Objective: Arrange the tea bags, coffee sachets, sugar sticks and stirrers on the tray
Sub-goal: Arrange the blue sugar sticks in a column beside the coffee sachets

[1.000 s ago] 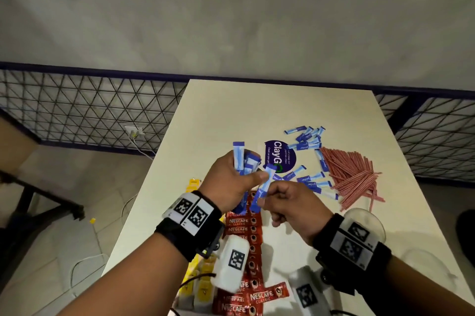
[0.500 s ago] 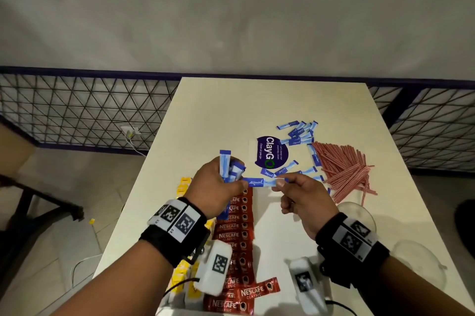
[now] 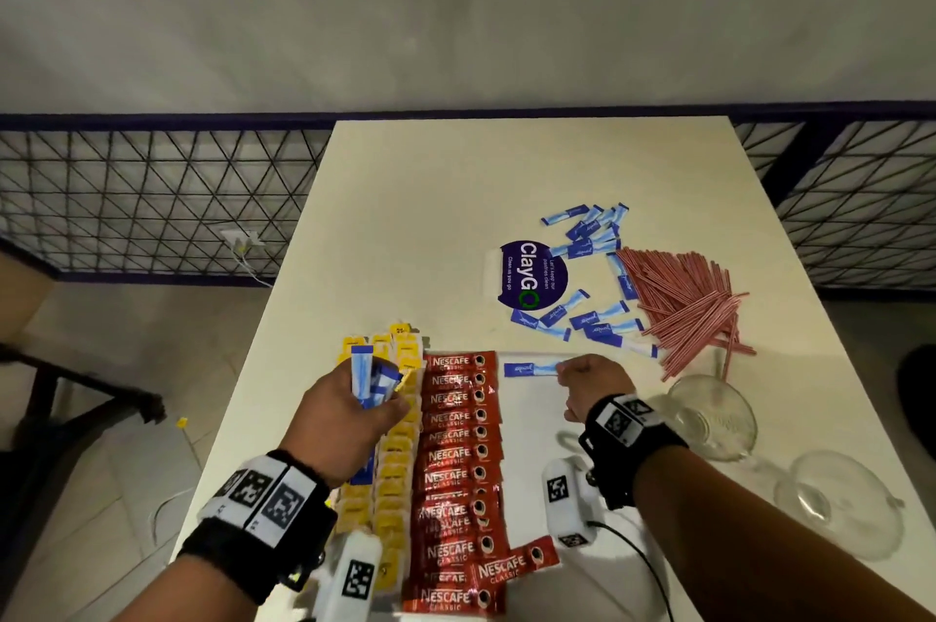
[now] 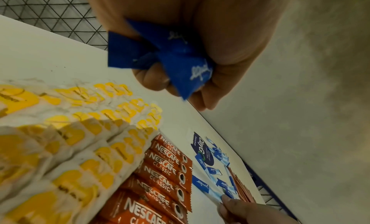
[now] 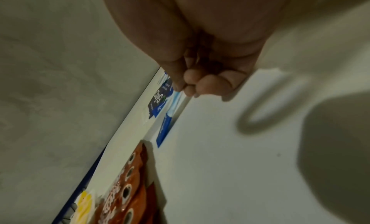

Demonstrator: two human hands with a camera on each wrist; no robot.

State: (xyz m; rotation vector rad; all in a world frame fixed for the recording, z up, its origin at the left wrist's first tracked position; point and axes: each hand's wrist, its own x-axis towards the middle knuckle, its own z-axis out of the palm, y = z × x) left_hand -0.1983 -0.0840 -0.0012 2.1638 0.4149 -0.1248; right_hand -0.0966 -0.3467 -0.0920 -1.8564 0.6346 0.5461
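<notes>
My left hand [image 3: 385,398] grips a bunch of blue sugar sticks [image 3: 368,376] above the yellow tea bags [image 3: 400,459] in the left part of the white tray [image 3: 532,449]; the grip shows close up in the left wrist view [image 4: 176,58]. A column of red Nescafe coffee sachets [image 3: 458,459] fills the tray's middle. My right hand [image 3: 562,370] pinches the end of one sugar stick [image 3: 529,369] lying along the tray's far edge, right of the sachets. That stick [image 5: 165,127] also appears in the right wrist view.
Loose sugar sticks [image 3: 595,320] and a pile of red stirrers [image 3: 684,302] lie on the table beyond the tray, around a purple ClayGo sticker [image 3: 532,274]. Two glass bowls [image 3: 714,414] [image 3: 841,505] stand at the right. A wire mesh fence runs behind.
My right hand drew one sugar stick out of the left hand's bunch and brought it down to the tray's far edge. Both hands have come lower and nearer.
</notes>
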